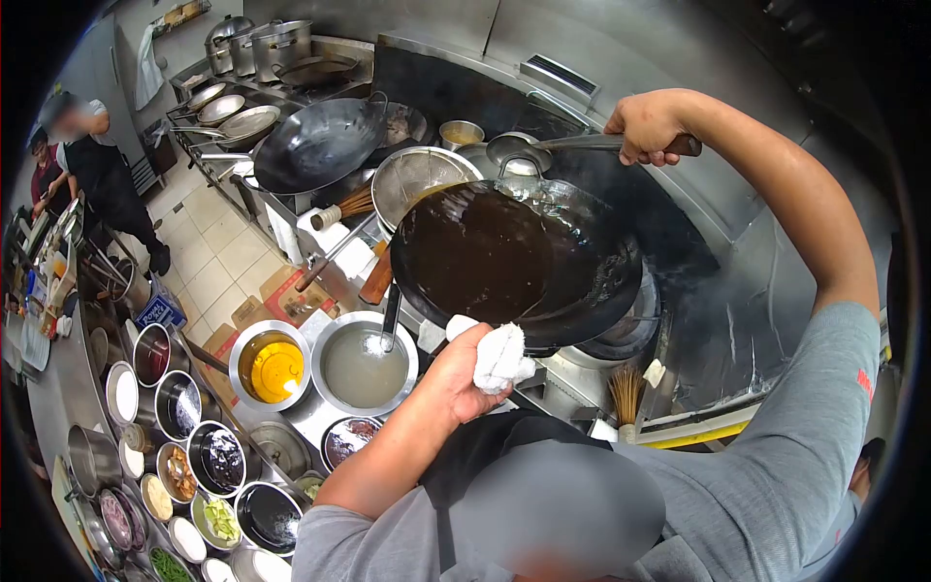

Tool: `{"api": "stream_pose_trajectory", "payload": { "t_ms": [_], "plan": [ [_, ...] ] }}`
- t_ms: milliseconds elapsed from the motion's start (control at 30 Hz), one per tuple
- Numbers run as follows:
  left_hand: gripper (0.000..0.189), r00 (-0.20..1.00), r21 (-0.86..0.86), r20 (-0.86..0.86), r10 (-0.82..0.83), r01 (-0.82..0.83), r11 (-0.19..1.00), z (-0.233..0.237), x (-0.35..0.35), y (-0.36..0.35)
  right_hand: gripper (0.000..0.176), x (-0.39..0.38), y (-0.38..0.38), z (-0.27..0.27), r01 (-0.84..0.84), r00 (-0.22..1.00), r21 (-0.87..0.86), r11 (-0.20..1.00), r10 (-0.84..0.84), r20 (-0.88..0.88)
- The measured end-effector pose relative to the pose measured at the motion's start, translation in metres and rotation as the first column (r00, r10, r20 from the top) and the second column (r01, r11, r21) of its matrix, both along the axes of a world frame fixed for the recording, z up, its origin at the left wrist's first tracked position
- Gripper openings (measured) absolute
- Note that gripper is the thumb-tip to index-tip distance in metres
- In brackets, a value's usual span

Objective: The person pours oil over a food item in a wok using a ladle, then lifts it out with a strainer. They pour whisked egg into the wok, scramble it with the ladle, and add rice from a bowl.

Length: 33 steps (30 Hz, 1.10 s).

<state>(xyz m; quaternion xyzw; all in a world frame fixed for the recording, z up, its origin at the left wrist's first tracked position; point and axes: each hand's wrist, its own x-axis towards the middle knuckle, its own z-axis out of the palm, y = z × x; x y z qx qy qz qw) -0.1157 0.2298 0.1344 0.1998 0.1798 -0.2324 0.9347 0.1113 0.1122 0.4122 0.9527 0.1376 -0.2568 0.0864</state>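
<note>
A large black wok [606, 281] tilts over the burner, with dark brown liquid [475, 247] pooled toward its left side. My left hand [456, 378] is closed around a folded white cloth [501, 359] at the wok's near rim; whether a wok handle lies inside the cloth is hidden. Beyond the far rim, my right hand [648, 128] grips the handle of a ladle [582, 143], whose bowl is held above the far edge of the wok. A round mesh strainer [417, 175] lies just left of the wok, partly covered by it.
A pot of yellow oil [272, 371] and a pot of cloudy liquid with a ladle [364, 364] stand left of me. Another wok [320, 145], a bamboo brush [357, 204] and several ingredient containers [218, 456] are farther left. Two people work at the far-left counter.
</note>
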Motion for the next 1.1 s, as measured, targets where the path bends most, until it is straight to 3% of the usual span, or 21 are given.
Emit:
{"api": "stream_pose_trajectory", "payload": {
  "t_ms": [100,167,300,367,500,600,733,800,900,1000,1100],
  "plan": [
    [0.024,1.000,-0.017,-0.005,-0.017,0.017,1.000,0.001,0.001,0.000,0.031,0.000,0.001,0.000,0.000,1.000,-0.017,1.000,0.000,0.008],
    [0.024,1.000,-0.028,-0.002,-0.014,0.014,1.000,0.003,0.002,0.000,0.010,-0.003,0.002,0.000,-0.030,1.000,-0.017,0.999,0.030,-0.002],
    [0.024,0.999,-0.020,0.005,-0.037,0.038,0.999,0.000,0.003,0.000,0.010,0.000,0.001,0.000,-0.014,1.000,-0.013,1.000,0.013,-0.011],
    [0.023,1.000,-0.022,-0.007,-0.029,0.029,0.999,0.001,0.003,0.000,0.025,0.002,0.000,0.000,0.010,1.000,-0.022,1.000,-0.010,-0.010],
    [0.023,0.999,-0.033,-0.004,-0.040,0.039,0.999,0.002,0.005,-0.001,0.025,0.006,-0.003,0.001,0.004,1.000,-0.026,1.000,-0.004,-0.013],
    [0.022,1.000,-0.023,-0.025,-0.018,0.018,1.000,0.007,0.006,-0.003,0.009,0.004,-0.003,0.001,-0.003,1.000,-0.009,1.000,0.003,-0.017],
    [0.022,1.000,-0.049,-0.018,-0.018,0.017,0.999,0.005,0.009,-0.008,0.010,0.000,-0.003,0.002,-0.013,1.000,-0.012,1.000,0.013,0.015],
    [0.022,0.999,-0.032,-0.043,-0.012,0.010,0.999,0.004,0.010,-0.011,0.029,0.002,-0.003,0.002,-0.030,0.999,-0.076,0.997,0.033,0.043],
    [0.022,1.000,-0.043,0.007,-0.020,0.020,0.999,0.000,0.012,-0.012,0.030,0.009,-0.004,0.001,-0.022,1.000,-0.044,0.999,0.022,0.000],
    [0.022,0.998,-0.071,0.052,-0.017,0.021,0.997,0.005,0.014,-0.014,0.016,0.007,0.000,0.001,-0.036,0.999,-0.029,0.999,0.036,0.010],
    [0.022,0.999,-0.106,0.049,-0.020,0.025,0.994,0.006,0.016,-0.013,0.018,0.007,0.003,0.000,-0.060,0.998,-0.032,0.998,0.061,0.019]
  ]
}}
